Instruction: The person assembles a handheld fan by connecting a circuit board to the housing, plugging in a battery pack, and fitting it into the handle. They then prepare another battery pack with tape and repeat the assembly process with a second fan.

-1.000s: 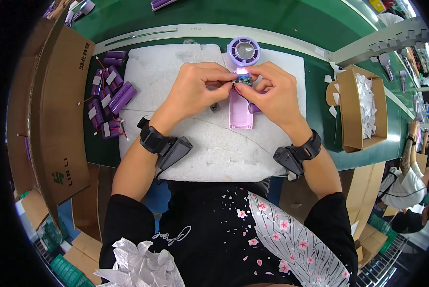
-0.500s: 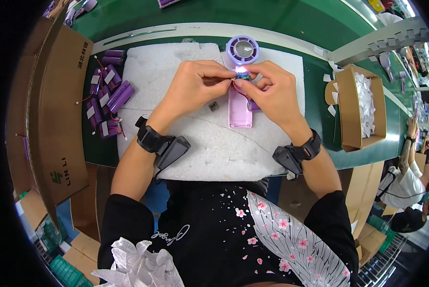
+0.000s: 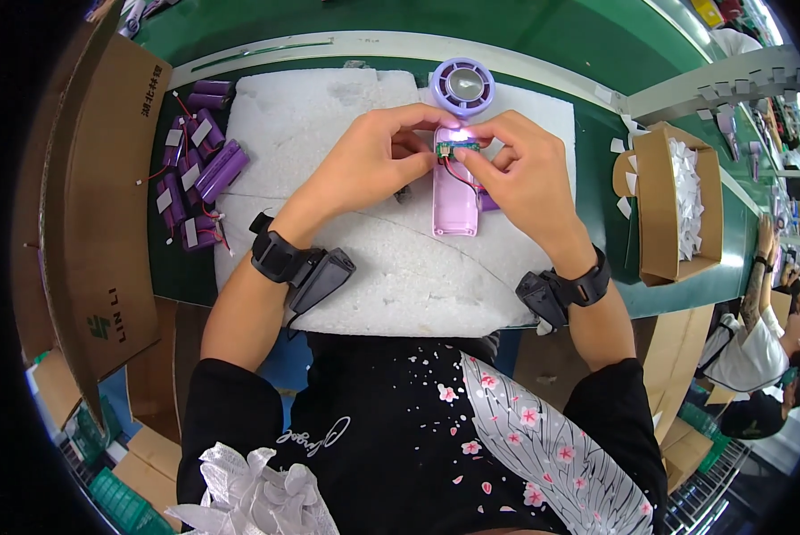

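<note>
A small green circuit board lies across the upper part of the open pink handle shell of a handheld fan, with a bright light glowing at the board's top edge. My right hand pinches the board's right end between thumb and index finger. My left hand curls round the shell's upper left edge, index fingertip near the fan's neck and thumb beside the board's white connector. Red and black wires run from the connector toward a purple battery, mostly hidden behind my right hand. The round purple fan head points away from me.
A white foam sheet lies under the work. Several purple batteries with wires sit left, beside a tall cardboard box. At right stands a carton holding white pieces. A co-worker is at far right.
The circuit board has turned and lowered onto the shell, showing its face and connector. My left index finger has lifted away from the board to the shell's top. The fan has shifted slightly right.
</note>
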Available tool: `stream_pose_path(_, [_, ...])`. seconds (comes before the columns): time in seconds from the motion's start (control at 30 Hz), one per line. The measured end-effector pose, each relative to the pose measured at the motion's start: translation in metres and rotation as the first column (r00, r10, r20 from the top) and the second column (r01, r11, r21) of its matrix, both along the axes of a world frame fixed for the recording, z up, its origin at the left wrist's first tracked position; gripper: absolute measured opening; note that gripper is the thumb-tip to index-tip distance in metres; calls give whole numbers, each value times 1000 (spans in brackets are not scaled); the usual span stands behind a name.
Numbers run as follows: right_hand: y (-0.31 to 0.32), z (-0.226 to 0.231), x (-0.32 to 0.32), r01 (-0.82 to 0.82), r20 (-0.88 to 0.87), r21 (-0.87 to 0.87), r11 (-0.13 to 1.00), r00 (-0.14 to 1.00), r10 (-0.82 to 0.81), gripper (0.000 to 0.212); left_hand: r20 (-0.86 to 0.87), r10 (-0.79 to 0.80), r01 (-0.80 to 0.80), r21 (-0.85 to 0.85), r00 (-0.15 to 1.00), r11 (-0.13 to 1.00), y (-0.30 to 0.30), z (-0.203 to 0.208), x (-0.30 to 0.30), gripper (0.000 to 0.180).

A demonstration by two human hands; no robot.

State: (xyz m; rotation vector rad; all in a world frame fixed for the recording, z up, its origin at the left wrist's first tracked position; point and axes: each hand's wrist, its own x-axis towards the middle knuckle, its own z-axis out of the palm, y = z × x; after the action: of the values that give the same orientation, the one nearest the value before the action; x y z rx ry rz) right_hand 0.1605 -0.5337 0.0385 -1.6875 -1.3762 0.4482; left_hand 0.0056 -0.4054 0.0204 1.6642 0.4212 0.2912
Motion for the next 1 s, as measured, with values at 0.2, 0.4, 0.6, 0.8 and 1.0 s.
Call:
stream_pose_path(0.2, [-1,0,-1,9,53,19,1000,999,-10,19,25,15,-15,-18,1000,1000,-3,0,1,36])
stream_pose_path(0.4, [-1,-1,-1,9,90,19,1000,996,-11,19,-62,31,-31,-12,998,999,-4,1,3,35])
stream_pose_path(0.6, [-1,0,-2,55,-22,-37,998,998,-56,18,-62,38,-30,123,997,992,-4,5,3,34])
stream_pose_path(0.8, [0,3,4,4,-171,-270,963,984,-52,17,-19,-14,20,342,1000,940,-2,9,4,35])
stream_pose_path(1.0, [-5,16,23,-336,-424,-399,853,893,154,23,-27,-16,22,262,1000,965,-5,10,2,37])
